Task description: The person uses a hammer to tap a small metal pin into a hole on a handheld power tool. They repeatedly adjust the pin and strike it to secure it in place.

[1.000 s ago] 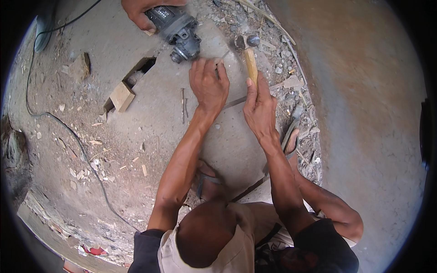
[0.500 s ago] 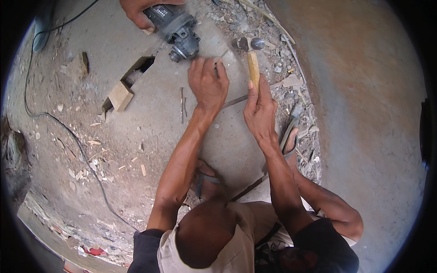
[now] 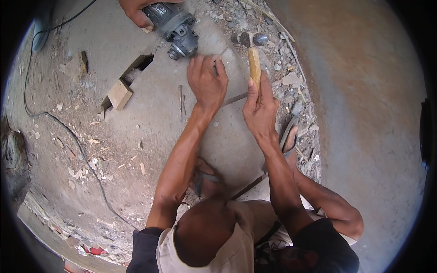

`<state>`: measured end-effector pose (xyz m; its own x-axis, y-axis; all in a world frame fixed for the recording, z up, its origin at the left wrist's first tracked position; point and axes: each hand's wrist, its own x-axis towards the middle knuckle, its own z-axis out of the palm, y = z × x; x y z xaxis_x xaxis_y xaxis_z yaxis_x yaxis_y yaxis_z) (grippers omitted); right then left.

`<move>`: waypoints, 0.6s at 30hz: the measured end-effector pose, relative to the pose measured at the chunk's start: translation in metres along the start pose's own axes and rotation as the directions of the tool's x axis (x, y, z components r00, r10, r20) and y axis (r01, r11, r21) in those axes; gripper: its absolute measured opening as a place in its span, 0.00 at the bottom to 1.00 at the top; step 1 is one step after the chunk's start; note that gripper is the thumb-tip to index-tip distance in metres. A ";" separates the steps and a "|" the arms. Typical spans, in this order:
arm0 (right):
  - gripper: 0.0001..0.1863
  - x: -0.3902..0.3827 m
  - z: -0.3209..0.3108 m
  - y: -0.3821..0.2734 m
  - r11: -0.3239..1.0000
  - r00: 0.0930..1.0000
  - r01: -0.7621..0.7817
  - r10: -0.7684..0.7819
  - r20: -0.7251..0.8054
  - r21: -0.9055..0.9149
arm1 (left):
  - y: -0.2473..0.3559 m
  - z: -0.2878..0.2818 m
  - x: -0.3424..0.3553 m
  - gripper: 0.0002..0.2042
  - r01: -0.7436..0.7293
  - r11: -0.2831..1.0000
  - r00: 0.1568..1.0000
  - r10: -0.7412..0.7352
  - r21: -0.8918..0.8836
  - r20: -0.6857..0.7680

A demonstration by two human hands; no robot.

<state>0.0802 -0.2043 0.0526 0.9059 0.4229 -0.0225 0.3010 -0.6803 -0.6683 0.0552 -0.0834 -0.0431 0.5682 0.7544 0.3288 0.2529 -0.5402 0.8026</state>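
My left hand (image 3: 207, 82) rests on the concrete slab (image 3: 168, 77) with curled fingers on a thin metal rod, partly hidden by them. To its right, my right hand (image 3: 261, 109) grips the wooden handle of a hammer (image 3: 254, 59), whose steel head is beyond the fingers. Two nail-like metal pieces (image 3: 180, 102) lie left of my left hand. Just beyond that hand is a dark grey angle grinder (image 3: 175, 29), held by another person's hand (image 3: 134, 11) at the top edge.
A black cable (image 3: 73, 136) runs down the left side. A wooden block (image 3: 120, 94) sits at a hole in the slab. Rubble (image 3: 282, 63) lines the slab's right edge, beside smoother floor (image 3: 364, 113). My bent knees and sandalled feet (image 3: 291, 139) are low in view.
My left hand has shifted slightly up toward the grinder. The hammer's head dipped a little, then rose again. The grinder moved slightly up and left in the picture.
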 end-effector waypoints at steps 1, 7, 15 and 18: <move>0.20 0.002 -0.003 -0.005 1.000 0.999 0.024 -0.023 -0.034 0.013 | 0.000 0.001 0.001 0.03 -0.004 1.000 1.000 0.004 0.004 0.000; 0.19 -0.002 0.005 0.005 0.998 0.996 0.060 -0.059 -0.073 0.017 | 0.002 0.001 0.003 0.03 -0.020 1.000 1.000 0.020 0.000 -0.002; 0.17 -0.003 0.000 -0.002 0.992 0.991 -0.127 0.126 0.049 0.014 | 0.002 0.001 0.002 0.02 -0.012 1.000 1.000 0.012 0.009 -0.015; 0.13 -0.002 0.000 -0.002 0.993 0.991 -0.119 0.119 0.061 0.006 | 0.002 0.003 0.004 0.02 0.003 1.000 1.000 -0.003 0.008 -0.029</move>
<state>0.0772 -0.2038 0.0539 0.9152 0.3751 -0.1471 0.1892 -0.7223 -0.6652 0.0607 -0.0825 -0.0417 0.5445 0.7663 0.3411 0.2605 -0.5410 0.7996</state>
